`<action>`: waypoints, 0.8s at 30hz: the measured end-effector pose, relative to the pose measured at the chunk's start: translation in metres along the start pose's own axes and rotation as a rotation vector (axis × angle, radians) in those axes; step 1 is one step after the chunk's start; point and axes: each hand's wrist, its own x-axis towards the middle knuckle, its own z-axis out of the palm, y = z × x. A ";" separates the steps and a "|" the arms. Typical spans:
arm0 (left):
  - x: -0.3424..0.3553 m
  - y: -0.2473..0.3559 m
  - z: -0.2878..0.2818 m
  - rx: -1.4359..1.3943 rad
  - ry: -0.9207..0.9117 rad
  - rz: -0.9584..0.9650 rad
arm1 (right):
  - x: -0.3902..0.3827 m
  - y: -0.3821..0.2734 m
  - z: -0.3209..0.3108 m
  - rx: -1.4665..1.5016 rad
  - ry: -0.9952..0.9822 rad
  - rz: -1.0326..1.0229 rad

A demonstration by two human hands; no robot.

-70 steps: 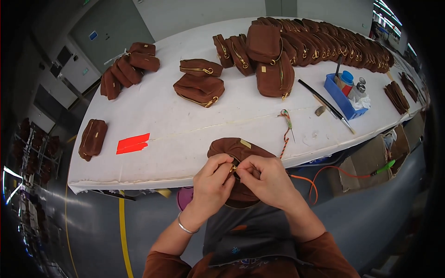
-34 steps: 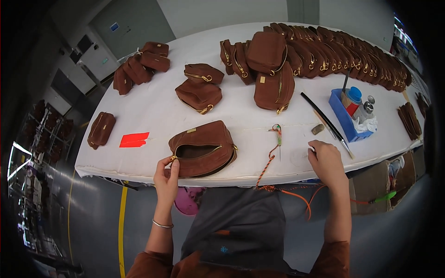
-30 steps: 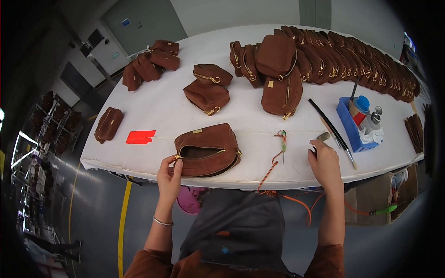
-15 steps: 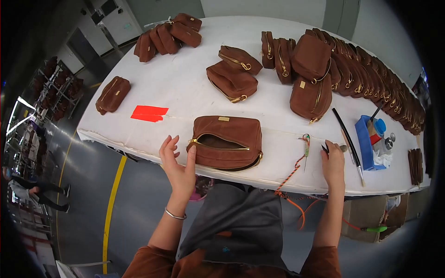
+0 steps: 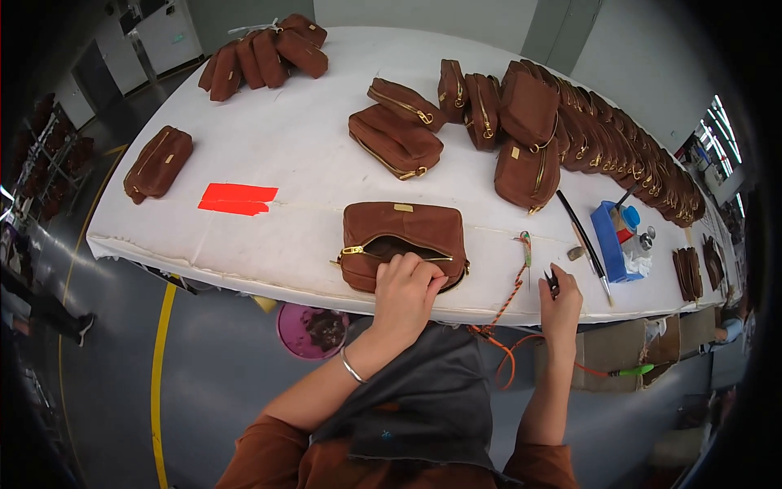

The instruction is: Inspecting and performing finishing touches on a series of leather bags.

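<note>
My left hand (image 5: 403,293) has its fingers curled over the lower edge of the open zipped opening of a brown pouch (image 5: 403,220), which lies at the table's front with its gold zipper pull at the left. My right hand (image 5: 560,301) is closed on a small dark tool (image 5: 551,281), apparently snips, right of the pouch. Between them lies an awl-like tool (image 5: 526,251) with a green handle and an orange twisted cord.
Brown pouches stand in a long row (image 5: 635,159), a left cluster (image 5: 248,61) and singly (image 5: 159,163). Brushes (image 5: 580,236), a blue box of bottles (image 5: 607,244) and red tape (image 5: 236,196) lie on the white table (image 5: 163,236). A person's leg (image 5: 57,310) shows at left.
Both hands held the pouch earlier; it has since lain on the table. My left hand moved from the zipper pull onto the opening's middle; my right hand went right and now holds the dark tool.
</note>
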 end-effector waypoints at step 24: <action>-0.109 -0.052 -0.130 0.196 0.112 -0.566 | -0.023 -0.094 0.032 0.607 -0.263 -0.118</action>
